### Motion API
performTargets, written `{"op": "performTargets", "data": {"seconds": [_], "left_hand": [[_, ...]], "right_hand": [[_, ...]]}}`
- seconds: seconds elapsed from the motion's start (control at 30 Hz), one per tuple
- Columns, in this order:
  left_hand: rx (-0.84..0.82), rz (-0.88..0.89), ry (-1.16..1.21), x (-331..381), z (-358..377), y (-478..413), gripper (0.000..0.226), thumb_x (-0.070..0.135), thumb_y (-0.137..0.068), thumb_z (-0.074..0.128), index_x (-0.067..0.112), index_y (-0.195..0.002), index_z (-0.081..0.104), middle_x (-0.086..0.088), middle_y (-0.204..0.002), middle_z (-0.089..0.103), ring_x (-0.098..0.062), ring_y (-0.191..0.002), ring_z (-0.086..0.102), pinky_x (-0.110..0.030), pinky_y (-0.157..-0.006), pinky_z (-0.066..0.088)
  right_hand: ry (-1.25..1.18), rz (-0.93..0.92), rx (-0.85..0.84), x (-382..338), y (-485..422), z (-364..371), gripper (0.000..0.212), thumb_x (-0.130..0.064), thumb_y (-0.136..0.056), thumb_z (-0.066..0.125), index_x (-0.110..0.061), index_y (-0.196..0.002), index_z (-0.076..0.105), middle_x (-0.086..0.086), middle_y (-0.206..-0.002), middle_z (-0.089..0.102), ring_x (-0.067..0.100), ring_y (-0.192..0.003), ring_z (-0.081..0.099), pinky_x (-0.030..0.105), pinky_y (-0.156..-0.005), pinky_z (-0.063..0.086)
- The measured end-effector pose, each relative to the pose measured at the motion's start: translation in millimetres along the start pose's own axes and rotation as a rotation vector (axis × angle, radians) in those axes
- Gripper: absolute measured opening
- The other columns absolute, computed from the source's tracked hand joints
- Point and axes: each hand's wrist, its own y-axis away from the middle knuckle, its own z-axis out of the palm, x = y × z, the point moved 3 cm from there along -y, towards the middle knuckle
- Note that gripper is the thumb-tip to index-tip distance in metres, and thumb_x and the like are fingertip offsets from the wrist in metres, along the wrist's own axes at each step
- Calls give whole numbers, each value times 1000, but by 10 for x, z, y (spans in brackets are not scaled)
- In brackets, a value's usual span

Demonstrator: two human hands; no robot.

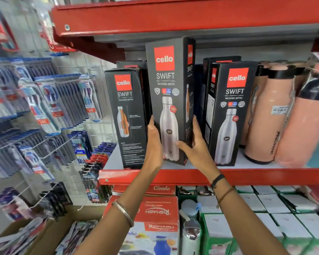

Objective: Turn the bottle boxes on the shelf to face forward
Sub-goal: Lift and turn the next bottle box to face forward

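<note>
Black middle bottle box [168,92] — front face forward — clasped low between left hand [154,142] and right hand [196,146] on the red shelf [265,174].

Single head view, close, facing shelf [191,173] straight on.

Red metal shelving [173,15] with a pale board [256,163] fills the view, a tier above the hands and a lip below them. Left of the hands, a white wire rack [99,124] hangs on a pale wall [17,24] in bright, even light.
</note>
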Motion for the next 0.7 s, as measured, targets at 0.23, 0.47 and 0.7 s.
{"op": "performTargets", "data": {"seconds": [0.23, 0.47, 0.7], "left_hand": [[-70, -24, -20, -203, -14, -25, 93, 88, -68, 13, 41, -149, 13, 11, -162, 13, -12, -149, 12, -49, -121, 13], [-130, -123, -79, -255, 16, 2, 83, 86, -71, 7, 51, -146, 7, 15, -162, 5, -11, -150, 3, -53, -121, 8], [-168, -99, -170, -310, 40, 67, 86, 73, -74, 8, 34, -148, -13, 21, -152, -6, 5, -135, -4, -35, -119, 1]], "right_hand": [[155, -4, 20, 255, 75, 12, 68, -28, -95, 50, -39, -150, 10, 43, -115, 52, 53, -108, 52, 63, -92, 44], [208, 37, 39, 327, 129, -4, 69, -19, -94, 54, -28, -151, 16, 20, -130, 60, 36, -110, 60, 36, -98, 48], [185, 23, 48, 357, 153, 22, 67, -18, -94, 53, -26, -151, 18, 2, -151, 42, 13, -136, 42, 43, -112, 37]]}}
